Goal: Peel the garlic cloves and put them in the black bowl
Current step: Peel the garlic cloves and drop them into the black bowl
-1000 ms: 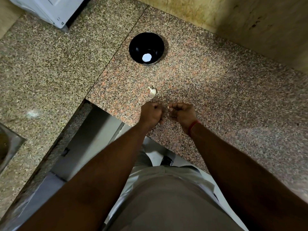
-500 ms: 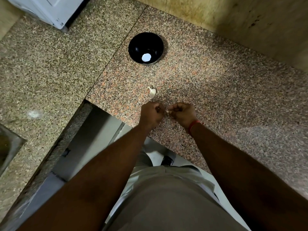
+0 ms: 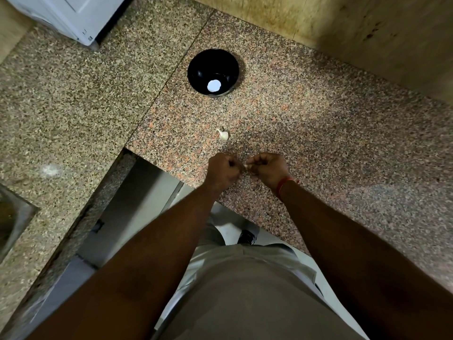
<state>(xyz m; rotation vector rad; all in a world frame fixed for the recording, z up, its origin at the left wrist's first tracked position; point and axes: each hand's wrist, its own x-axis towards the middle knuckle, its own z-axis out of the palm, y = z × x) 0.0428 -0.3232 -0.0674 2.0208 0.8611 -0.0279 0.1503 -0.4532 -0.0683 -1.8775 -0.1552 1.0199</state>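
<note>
My left hand and my right hand meet knuckle to knuckle just above the granite counter, near its front edge. Both have curled fingers and pinch a small pale garlic clove between them; only a sliver of it shows. A second garlic clove, still in its skin, lies on the counter a little beyond my hands. The black bowl stands farther back, with a round white glare spot on its bottom and no cloves visible inside.
A white appliance sits at the back left corner. A steel sink edge shows at the far left. A yellowish wall runs behind the counter. The counter has a cut-out corner below my left hand.
My hands have stayed in the same spot; the fingertips have drawn closer together around the clove. The loose clove and the bowl have not moved.
</note>
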